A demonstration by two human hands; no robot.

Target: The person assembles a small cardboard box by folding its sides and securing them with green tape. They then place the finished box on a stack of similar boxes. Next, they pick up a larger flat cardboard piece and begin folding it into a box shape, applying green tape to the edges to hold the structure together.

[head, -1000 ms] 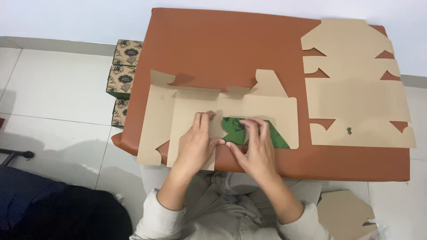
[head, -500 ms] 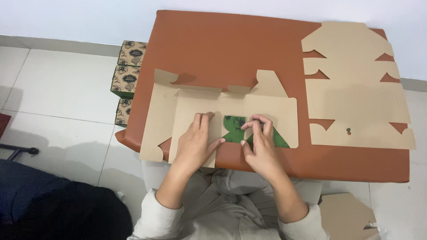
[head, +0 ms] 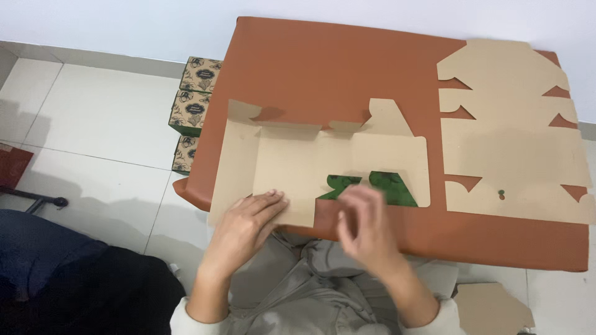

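Note:
A flat kraft-brown cardboard box blank [head: 323, 158] lies unfolded on the reddish-brown table [head: 335, 68], with a green printed flap [head: 388, 186] folded over near its front edge. My left hand [head: 245, 226] rests flat on the blank's front left part, fingers together. My right hand [head: 366, 226] hovers blurred just in front of the green flap, fingers loosely apart, holding nothing that I can see.
A stack of flat cardboard blanks [head: 509, 130] lies on the table's right side. Several assembled green-and-brown printed boxes [head: 194, 102] stand stacked on the tiled floor left of the table. Another cardboard piece [head: 490, 307] lies on the floor at lower right.
My right hand has lifted off the green flap and pulled back toward me. My left hand has slid back to the blank's front edge.

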